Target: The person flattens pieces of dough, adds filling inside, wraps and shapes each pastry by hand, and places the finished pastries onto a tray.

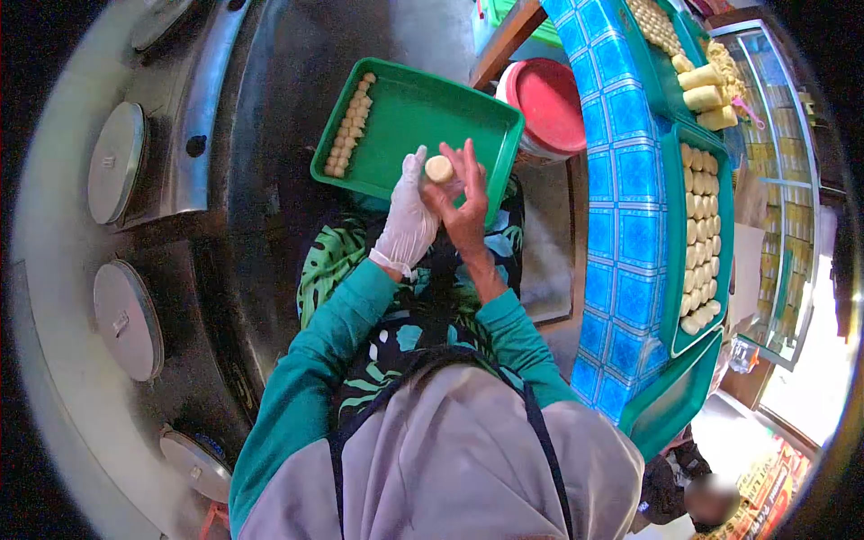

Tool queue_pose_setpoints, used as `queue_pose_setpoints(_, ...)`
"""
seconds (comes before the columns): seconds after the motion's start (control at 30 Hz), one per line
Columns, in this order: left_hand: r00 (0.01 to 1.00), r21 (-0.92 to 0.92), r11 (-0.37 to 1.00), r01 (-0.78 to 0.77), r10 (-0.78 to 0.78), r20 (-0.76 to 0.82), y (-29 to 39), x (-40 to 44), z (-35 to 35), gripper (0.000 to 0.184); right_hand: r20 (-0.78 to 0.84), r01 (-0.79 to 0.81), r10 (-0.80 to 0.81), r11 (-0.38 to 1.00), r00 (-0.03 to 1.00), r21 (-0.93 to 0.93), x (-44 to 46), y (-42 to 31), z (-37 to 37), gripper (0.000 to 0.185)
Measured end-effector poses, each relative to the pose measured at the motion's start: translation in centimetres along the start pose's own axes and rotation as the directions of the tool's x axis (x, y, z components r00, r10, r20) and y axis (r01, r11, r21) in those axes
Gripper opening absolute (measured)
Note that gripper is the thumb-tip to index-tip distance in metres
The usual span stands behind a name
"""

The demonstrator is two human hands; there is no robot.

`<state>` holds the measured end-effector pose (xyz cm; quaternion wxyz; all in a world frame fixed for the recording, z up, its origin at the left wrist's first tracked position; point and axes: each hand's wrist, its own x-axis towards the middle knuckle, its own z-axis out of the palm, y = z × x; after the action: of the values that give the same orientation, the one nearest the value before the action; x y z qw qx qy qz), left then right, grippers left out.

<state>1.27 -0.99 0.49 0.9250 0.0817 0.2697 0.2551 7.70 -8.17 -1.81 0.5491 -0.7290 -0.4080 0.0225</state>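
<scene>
Holds a round, pale dough piece (438, 168) between the gloved left hand (405, 211) and the bare right hand (463, 202), over the near part of a green tray (423, 108). Has the left fingers extended and close together, the right fingers extended and parted. Cannot tell which hand bears the piece. Shows small dough balls (351, 126) lined up along the tray's left end, and a red-lidded bucket (551, 103) just beside its right end, near a blue checkered tablecloth (621, 189).
</scene>
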Motion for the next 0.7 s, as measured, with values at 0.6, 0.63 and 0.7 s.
queue_pose_setpoints(0.6, 0.979, -0.035, 0.987, 0.158, -0.152, 0.134, 0.3, 1.4, -2.5, 0.022, 0.094, 0.129, -0.124, 0.990, 0.988, -0.050, -0.3, -0.6, -1.9, 0.074)
queue_pose_setpoints(0.63, 0.979, -0.034, 0.987, 0.156, -0.150, 0.134, 0.3, 1.3, -2.1, 0.022, 0.015, 0.109, -0.108, 0.992, 0.994, -0.056, -0.4, -0.8, -1.7, 0.075)
queue_pose_setpoints(0.7, 0.991, -0.089, 0.987, 0.132, -0.129, 0.029, 0.1, 1.2, -1.4, 0.021, -0.065, 0.089, -0.092, 0.994, 0.994, -0.059, -0.5, -0.7, -1.5, 0.075)
